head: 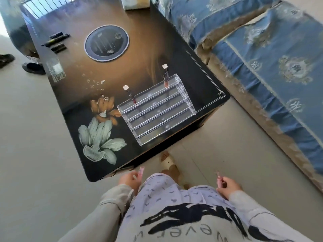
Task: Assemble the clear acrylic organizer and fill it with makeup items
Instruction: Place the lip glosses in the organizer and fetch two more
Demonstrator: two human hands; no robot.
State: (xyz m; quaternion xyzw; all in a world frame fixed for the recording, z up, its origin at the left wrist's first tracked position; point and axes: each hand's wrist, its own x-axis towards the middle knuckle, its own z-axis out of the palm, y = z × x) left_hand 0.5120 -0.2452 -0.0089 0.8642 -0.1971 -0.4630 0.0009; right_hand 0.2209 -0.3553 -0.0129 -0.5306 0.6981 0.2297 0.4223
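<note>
The clear acrylic organizer [157, 110], a stepped rack of several rows, stands on the dark table's near right corner. Two lip gloss tubes stand upright in its back row: one at the left end [130, 95], one at the right end [165, 75]. My left hand [129, 180] is low by my body, off the table's front edge, shut on a pink tube [141, 172]. My right hand [229, 186] hangs over the floor, shut on another pink tube [219, 180]. Several dark makeup pencils [56, 41] lie at the table's far left.
The glossy table [139, 58] carries a round inset disc [107, 43] and a clear packet [56, 70] near its left edge. A white box [134, 3] sits at the far end. A blue patterned sofa [262, 49] runs along the right. Slippers [33, 68] lie on the floor at left.
</note>
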